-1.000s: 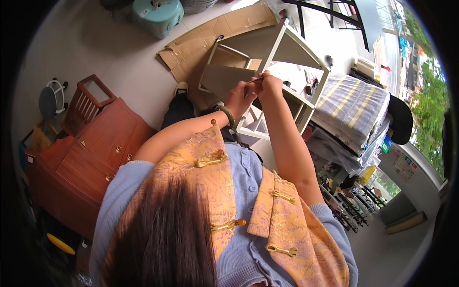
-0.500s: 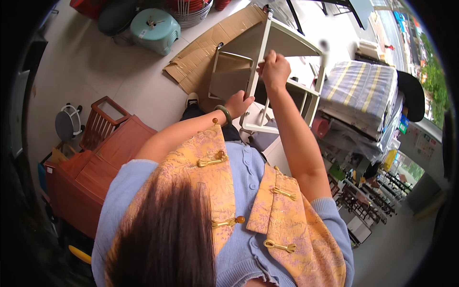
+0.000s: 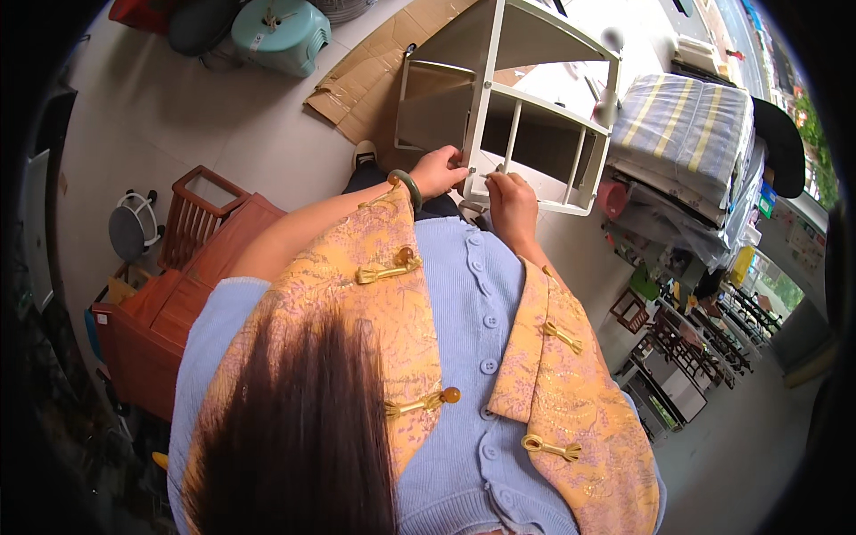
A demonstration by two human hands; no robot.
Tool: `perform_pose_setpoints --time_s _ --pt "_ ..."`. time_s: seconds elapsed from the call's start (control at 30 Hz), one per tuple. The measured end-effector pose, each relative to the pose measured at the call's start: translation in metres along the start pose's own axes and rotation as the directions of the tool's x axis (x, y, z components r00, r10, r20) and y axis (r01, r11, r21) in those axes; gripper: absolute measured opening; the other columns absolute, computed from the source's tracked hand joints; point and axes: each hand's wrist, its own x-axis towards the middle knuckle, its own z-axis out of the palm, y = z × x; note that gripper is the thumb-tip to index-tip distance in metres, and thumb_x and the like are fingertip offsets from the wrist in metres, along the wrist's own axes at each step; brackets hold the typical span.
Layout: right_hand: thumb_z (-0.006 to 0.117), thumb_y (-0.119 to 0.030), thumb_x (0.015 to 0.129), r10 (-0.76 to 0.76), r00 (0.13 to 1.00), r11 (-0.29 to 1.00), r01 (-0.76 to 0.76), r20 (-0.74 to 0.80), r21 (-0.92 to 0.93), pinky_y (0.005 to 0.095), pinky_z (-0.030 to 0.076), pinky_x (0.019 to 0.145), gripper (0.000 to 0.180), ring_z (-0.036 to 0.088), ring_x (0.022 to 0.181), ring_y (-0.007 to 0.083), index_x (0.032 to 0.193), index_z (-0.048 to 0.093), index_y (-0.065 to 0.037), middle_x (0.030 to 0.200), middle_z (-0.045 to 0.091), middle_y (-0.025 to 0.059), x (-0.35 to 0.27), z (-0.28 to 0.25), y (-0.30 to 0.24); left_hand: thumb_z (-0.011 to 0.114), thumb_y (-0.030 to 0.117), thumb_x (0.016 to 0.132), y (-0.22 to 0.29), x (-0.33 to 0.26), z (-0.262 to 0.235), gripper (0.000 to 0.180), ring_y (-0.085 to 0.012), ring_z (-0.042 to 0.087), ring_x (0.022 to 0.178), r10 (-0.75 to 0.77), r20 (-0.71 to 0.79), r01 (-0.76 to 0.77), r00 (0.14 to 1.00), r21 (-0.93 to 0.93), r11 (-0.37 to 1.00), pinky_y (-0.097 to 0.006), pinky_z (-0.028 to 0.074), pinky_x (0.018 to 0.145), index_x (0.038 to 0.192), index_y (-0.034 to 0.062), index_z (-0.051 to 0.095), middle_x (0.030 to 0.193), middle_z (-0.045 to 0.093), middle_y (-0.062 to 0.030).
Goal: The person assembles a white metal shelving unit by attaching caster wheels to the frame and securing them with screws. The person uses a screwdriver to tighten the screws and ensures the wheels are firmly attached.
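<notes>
A white slatted shelf rack (image 3: 526,98) stands on the floor in front of me, over flattened cardboard (image 3: 357,85). My left hand (image 3: 437,171), with a green bangle on the wrist, pinches the foot of the rack's upright post. Just to its right, my right hand (image 3: 510,198) has its fingertips closed on the rack's lower rail. Anything small between the fingers is too tiny to make out. My hair, blue cardigan and yellow vest fill the lower half of the view.
Brown wooden furniture (image 3: 178,294) stands to my left, with a small fan (image 3: 134,227) beyond it. A teal stool (image 3: 276,31) sits at the top left. Folded striped fabric (image 3: 687,125) is piled on the right, above small dark racks (image 3: 687,348).
My right hand has come down from high on the rack's post to its lower corner. My left hand has moved in beside it. The rack now sits higher and nearer in view.
</notes>
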Motion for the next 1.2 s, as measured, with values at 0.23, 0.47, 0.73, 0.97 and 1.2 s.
perform_pose_setpoints --time_s 0.23,0.47,0.73,0.97,1.2 --pt "0.065 -0.013 0.082 -0.157 0.987 0.984 0.160 0.043 -0.082 0.0382 0.046 0.065 0.007 0.060 0.072 0.0297 0.083 0.067 -0.006 0.077 0.062 0.0095 0.011 0.006 -0.001 0.064 0.015 0.085 0.000 -0.003 -0.001 0.034 -0.0170 0.064 0.078 0.012 -0.021 -0.011 1.000 0.056 0.998 -0.029 0.052 0.069 0.112 -0.0026 0.053 0.091 0.066 -0.0126" --pt "0.065 -0.014 0.079 -0.294 0.948 0.897 0.317 0.119 -0.308 0.0351 0.046 0.068 0.004 0.060 0.072 0.0240 0.080 0.065 -0.010 0.077 0.061 0.0043 0.016 0.004 -0.001 0.061 0.016 0.089 -0.007 0.000 -0.001 0.034 -0.0115 0.059 0.073 0.015 -0.011 -0.014 1.000 0.053 0.999 -0.025 0.049 0.061 0.117 0.0009 0.050 0.087 0.063 -0.0071" --pt "0.060 -0.009 0.071 -0.374 0.922 0.854 0.384 0.100 -0.352 0.0345 0.044 0.066 0.005 0.060 0.070 0.0217 0.074 0.063 -0.011 0.069 0.056 0.0041 0.016 0.005 -0.003 0.062 0.017 0.088 -0.008 -0.002 0.000 0.035 -0.0132 0.060 0.075 0.034 -0.033 -0.034 0.999 0.029 0.999 -0.026 0.050 0.064 0.117 0.0000 0.050 0.090 0.064 -0.0089" --pt "0.059 -0.008 0.069 -0.409 0.903 0.835 0.427 0.128 -0.347 0.0342 0.043 0.067 0.008 0.059 0.069 0.0215 0.076 0.063 -0.009 0.071 0.057 0.0045 0.018 0.006 0.002 0.063 0.017 0.086 -0.013 -0.001 0.002 0.035 -0.0141 0.061 0.070 0.037 -0.059 -0.037 0.998 0.004 0.999 -0.028 0.050 0.061 0.114 -0.0002 0.053 0.085 0.065 -0.0097" --pt "0.059 -0.011 0.071 -0.489 0.815 0.704 0.580 0.313 -0.410 0.0320 0.042 0.071 0.010 0.057 0.075 0.0191 0.080 0.063 -0.009 0.075 0.056 0.0025 0.025 -0.007 -0.005 0.062 0.016 0.086 -0.015 -0.001 0.002 0.034 -0.0133 0.061 0.068 0.051 -0.051 -0.053 0.997 -0.029 0.998 -0.027 0.049 0.059 0.114 0.0000 0.052 0.083 0.065 -0.0093"
